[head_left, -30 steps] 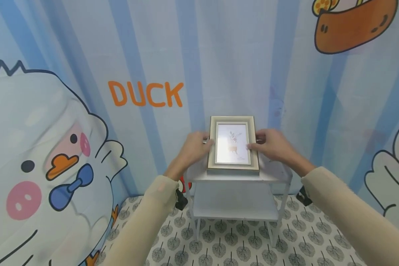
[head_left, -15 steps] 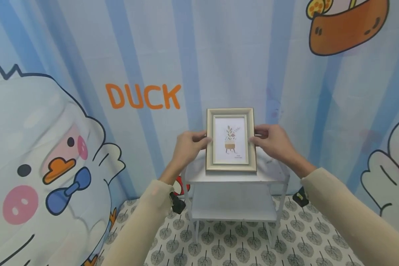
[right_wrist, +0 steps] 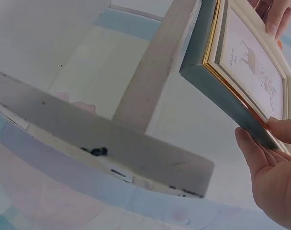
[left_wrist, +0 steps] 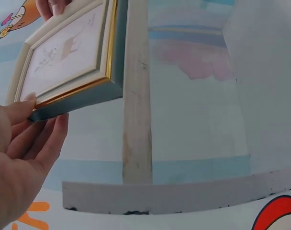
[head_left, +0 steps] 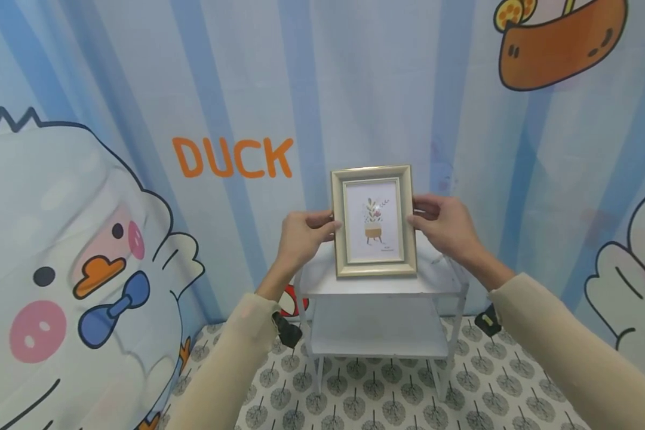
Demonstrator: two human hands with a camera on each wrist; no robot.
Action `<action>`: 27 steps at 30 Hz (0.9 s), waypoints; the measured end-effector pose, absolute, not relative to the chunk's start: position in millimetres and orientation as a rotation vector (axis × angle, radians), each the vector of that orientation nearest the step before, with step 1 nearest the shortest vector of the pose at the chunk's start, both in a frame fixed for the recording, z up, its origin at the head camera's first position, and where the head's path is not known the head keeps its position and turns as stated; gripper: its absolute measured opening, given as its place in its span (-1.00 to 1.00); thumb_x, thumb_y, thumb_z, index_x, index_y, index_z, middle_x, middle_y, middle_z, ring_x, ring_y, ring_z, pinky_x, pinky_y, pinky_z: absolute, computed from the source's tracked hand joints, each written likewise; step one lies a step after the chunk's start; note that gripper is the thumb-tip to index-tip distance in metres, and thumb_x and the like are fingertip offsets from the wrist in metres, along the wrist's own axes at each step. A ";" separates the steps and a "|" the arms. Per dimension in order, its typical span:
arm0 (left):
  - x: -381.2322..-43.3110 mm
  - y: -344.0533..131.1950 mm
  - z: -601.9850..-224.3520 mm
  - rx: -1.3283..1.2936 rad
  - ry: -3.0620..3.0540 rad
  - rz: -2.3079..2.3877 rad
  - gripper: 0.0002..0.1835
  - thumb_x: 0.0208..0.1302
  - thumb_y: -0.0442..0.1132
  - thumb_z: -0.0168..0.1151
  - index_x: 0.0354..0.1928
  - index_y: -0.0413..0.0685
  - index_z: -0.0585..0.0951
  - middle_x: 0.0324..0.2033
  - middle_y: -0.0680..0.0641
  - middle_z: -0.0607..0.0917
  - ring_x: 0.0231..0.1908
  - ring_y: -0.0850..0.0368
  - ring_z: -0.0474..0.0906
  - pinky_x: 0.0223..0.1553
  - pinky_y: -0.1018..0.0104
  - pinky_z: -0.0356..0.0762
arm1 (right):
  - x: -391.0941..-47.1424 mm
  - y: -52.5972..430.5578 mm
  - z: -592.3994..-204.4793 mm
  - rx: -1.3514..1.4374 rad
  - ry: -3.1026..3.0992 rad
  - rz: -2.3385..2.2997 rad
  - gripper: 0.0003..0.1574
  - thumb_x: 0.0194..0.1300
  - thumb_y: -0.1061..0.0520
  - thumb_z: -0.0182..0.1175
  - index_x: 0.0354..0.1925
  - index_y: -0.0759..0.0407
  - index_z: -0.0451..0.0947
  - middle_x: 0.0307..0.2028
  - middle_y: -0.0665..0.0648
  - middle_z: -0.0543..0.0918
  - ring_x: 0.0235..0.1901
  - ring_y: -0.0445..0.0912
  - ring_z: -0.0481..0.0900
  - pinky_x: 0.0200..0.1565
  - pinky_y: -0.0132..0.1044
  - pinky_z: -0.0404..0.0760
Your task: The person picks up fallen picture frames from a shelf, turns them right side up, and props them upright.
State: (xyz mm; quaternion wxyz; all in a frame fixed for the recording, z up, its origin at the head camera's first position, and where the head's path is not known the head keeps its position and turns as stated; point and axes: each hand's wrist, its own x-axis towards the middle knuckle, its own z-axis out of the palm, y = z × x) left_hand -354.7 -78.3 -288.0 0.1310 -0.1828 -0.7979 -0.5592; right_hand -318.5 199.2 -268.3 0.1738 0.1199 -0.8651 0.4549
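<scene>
A: What do your two hands have hold of right now?

B: Your left hand and right hand pinch opposite sides of the pale gold, rectangular picture frame with its potted-plant print. On each side your thumb lies on the front border and your fingers are curled in behind, parted only by the frame's depth.

A: Where is it?

B: Raised and facing you, at the top of the white, two-tier table, with the blue-and-white striped curtain behind. You can't tell from these views whether its lower edge touches the table's top or hangs just above it.

A: What could go wrong from here?

B: Your right side sits slightly higher in the head view. If you let that difference grow, the frame would likely twist in your pinch, and a lower corner could knock the table. The front border looks smooth, so if one thumb eases off before the other, that side could slip.

A: And if you let go?

B: You'd want it steady first. No support shows behind it, so released upright, it might topple, forward or back depending on its lean.
</scene>
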 end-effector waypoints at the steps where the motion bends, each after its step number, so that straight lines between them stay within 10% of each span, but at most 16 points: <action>1: -354.5 -78.2 -287.8 -0.525 -2.298 -1.653 -0.54 0.37 -0.24 0.45 0.26 -0.20 0.68 0.07 -0.26 0.81 -0.09 -0.07 0.86 -0.06 0.26 0.82 | -318.1 199.2 -268.4 0.348 -2.436 1.308 -0.35 0.49 0.25 0.26 0.44 0.41 0.40 0.33 0.44 0.59 0.30 0.29 0.64 0.27 0.00 0.66; 27: -345.5 -94.3 -292.2 -0.685 -2.109 -1.979 -0.66 0.32 -0.33 0.48 0.09 -0.31 0.72 0.04 -0.31 0.81 0.00 -0.06 0.84 0.00 0.18 0.81 | -302.1 196.9 -272.3 0.377 -2.338 1.243 -0.44 0.54 0.15 0.23 0.39 0.34 0.49 0.27 0.39 0.66 0.24 0.24 0.70 0.20 0.01 0.71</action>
